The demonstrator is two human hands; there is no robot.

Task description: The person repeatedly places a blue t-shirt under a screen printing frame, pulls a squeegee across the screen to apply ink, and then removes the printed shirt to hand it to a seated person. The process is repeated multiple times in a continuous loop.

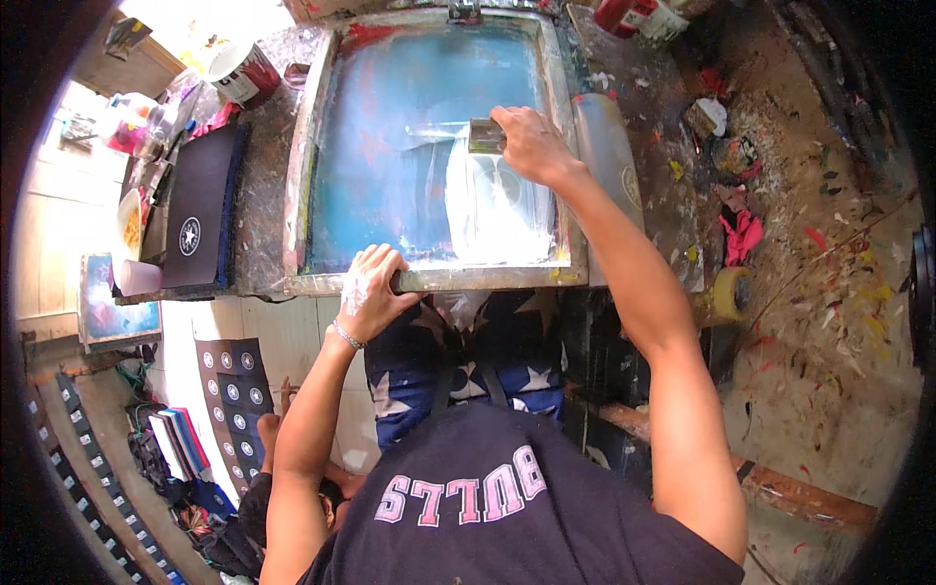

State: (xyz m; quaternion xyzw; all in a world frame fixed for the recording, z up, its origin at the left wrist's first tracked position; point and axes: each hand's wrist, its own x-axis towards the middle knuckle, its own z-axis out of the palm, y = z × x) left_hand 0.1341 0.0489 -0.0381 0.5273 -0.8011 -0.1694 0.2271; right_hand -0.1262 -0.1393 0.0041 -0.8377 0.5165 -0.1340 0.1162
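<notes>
A screen-printing frame with a wooden rim (301,166) and blue mesh (390,185) lies in front of me. My right hand (531,144) is closed around a squeegee (484,136) on the right half of the mesh. A broad patch of white ink (492,229) spreads from the squeegee toward the near edge, with a round design faintly visible in it. My left hand (372,292) grips the near rail of the frame at its left part, thumb apart from the fingers. White smears mark its back. Whatever lies under the screen is hidden.
Left of the frame lies a stack of dark sheets (200,214) with a round white emblem, near a paint can (241,76). A roll of tape (729,294) and a pink rag (743,234) are at the right. Another person (265,478) is beside my left arm, near printed sheets (234,390).
</notes>
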